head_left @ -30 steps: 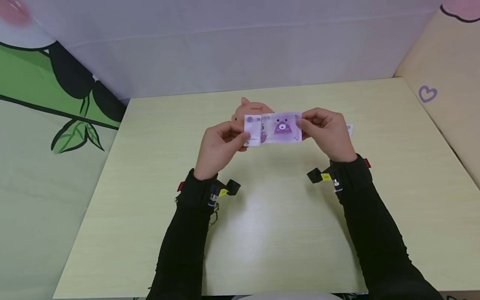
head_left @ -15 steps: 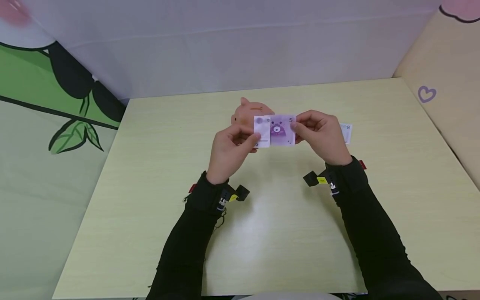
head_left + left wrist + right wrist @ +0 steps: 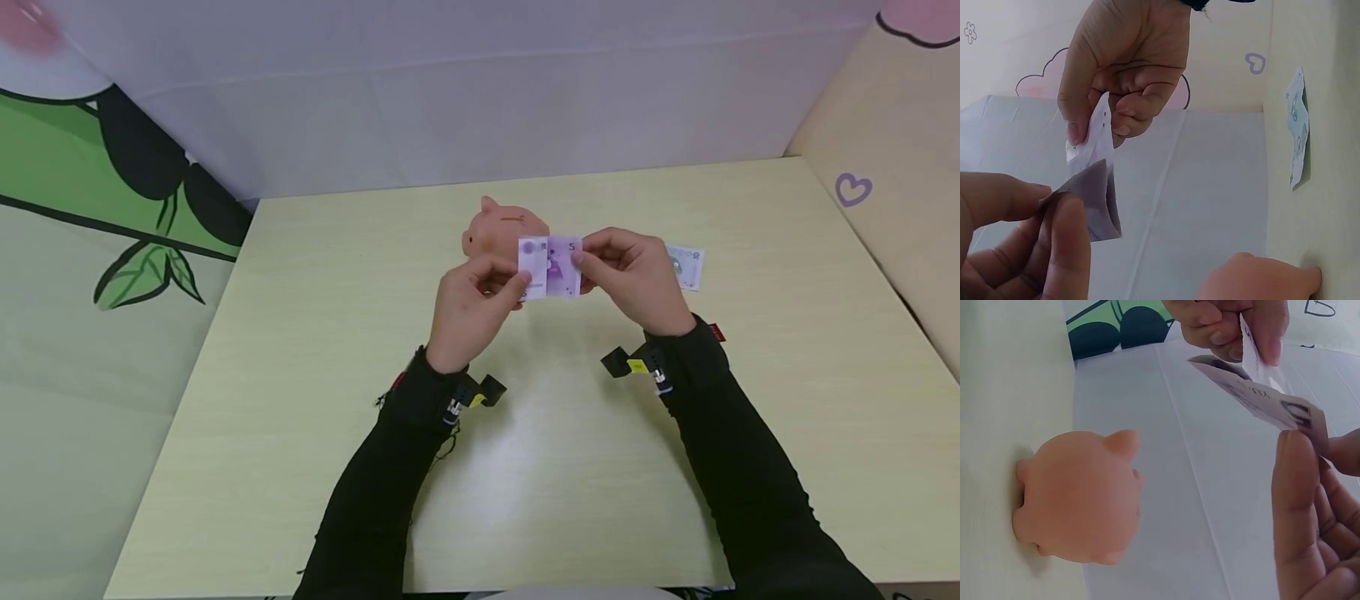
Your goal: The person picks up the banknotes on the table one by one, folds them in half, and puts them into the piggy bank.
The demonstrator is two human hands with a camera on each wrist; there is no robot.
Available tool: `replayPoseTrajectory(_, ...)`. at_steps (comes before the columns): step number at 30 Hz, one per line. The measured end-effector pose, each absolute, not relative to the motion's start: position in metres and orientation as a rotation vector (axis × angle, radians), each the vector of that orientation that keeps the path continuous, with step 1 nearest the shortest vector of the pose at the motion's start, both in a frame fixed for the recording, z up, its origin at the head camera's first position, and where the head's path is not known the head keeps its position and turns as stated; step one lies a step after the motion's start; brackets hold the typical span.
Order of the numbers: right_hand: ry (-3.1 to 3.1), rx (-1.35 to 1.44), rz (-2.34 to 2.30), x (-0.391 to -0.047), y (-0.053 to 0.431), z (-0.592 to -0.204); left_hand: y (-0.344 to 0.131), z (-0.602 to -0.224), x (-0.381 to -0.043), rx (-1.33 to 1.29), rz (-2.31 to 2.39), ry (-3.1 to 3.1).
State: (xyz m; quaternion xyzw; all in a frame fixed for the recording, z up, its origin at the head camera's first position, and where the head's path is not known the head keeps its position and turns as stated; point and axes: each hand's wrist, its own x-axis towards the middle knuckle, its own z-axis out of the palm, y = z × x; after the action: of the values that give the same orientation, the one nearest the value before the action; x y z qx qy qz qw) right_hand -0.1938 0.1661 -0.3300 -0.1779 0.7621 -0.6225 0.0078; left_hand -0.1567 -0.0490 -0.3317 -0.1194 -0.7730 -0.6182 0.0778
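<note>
A purple play banknote (image 3: 562, 267) marked with a 5 is held up above the table, folded over on itself. My left hand (image 3: 474, 312) pinches its left end between thumb and fingers, and my right hand (image 3: 633, 279) pinches the right end. In the left wrist view the folded banknote (image 3: 1094, 194) shows a loose bend with a gap between its layers. Just behind the hands stands a pink piggy bank (image 3: 506, 227), a slot on its back; the right wrist view shows the piggy bank (image 3: 1082, 497) from its rear, on its feet.
Right of the right hand, a green-blue play banknote (image 3: 686, 267) lies on the table, partly covered by that hand in the head view; the left wrist view shows this creased note (image 3: 1297, 128) too. The pale wooden table (image 3: 540, 483) ends at a lilac back wall (image 3: 480, 117).
Both hands have come closer together, the left one moving right and the right one moving left and slightly down. The purple banknote shows narrower between them, and more of the green-blue note is visible.
</note>
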Motion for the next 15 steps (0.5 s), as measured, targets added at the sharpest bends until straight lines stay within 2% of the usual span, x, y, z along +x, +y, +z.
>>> replayPoseTrajectory(15,2.355,-0.665,-1.909,-0.218,0.174,-0.327,-0.031,-0.332,-0.174,-0.352,-1.755,-2.323)
